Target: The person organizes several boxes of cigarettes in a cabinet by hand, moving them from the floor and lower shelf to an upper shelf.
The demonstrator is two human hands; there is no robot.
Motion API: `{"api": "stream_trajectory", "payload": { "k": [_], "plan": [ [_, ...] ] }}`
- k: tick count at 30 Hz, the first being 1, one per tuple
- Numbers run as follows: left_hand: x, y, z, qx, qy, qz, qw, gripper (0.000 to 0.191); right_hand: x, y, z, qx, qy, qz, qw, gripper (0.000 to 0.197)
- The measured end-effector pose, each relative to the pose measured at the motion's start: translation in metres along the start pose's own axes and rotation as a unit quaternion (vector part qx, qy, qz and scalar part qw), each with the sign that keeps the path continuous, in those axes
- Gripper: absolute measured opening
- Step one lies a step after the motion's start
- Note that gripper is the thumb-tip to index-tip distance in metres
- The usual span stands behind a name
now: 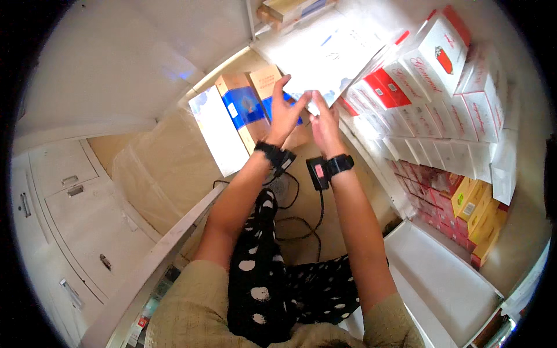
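Observation:
Both my hands are at the near corner of a large white printed box (pixel 333 56), which is overexposed by bright light. My left hand (pixel 285 114) has its thumb and index finger spread near the box's lower left edge. My right hand (pixel 324 124) touches the near corner, thumb side inward; whether its fingers close on the box I cannot tell. Just left of the hands stand tan boxes with blue bands (pixel 246 106), and beside them a white carton (pixel 219 130). Each wrist wears a black strap with a small device, and black cables hang from them.
Stacked white cartons with red lettering (pixel 428 71) line the right side, above pink boxes (pixel 439 198) and yellow boxes (pixel 474 204). A white tray-like panel (pixel 444 265) lies lower right. White cabinet doors (pixel 74 217) are at left, near a long white rail (pixel 152 252). Cables cross the floor.

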State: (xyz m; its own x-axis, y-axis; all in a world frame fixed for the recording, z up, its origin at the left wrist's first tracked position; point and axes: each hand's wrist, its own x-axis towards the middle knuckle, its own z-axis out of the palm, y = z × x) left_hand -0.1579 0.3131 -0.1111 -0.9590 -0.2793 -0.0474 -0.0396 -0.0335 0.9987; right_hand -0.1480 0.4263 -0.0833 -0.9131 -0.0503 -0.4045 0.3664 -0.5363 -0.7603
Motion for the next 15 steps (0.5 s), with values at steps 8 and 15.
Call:
{"api": "stream_trajectory", "payload": {
  "k": [8,15],
  "plan": [
    [0.044,-0.010,0.089,-0.126,-0.101,-0.095,0.982,0.074,0.040,-0.005,-0.049,0.065,0.067,-0.069,0.993,0.049],
    [0.115,-0.028,0.073,0.062,-0.155,-0.040,0.985,0.092,0.010,0.048,-0.026,-0.213,0.132,-0.037,0.967,0.019]
  ]
}}
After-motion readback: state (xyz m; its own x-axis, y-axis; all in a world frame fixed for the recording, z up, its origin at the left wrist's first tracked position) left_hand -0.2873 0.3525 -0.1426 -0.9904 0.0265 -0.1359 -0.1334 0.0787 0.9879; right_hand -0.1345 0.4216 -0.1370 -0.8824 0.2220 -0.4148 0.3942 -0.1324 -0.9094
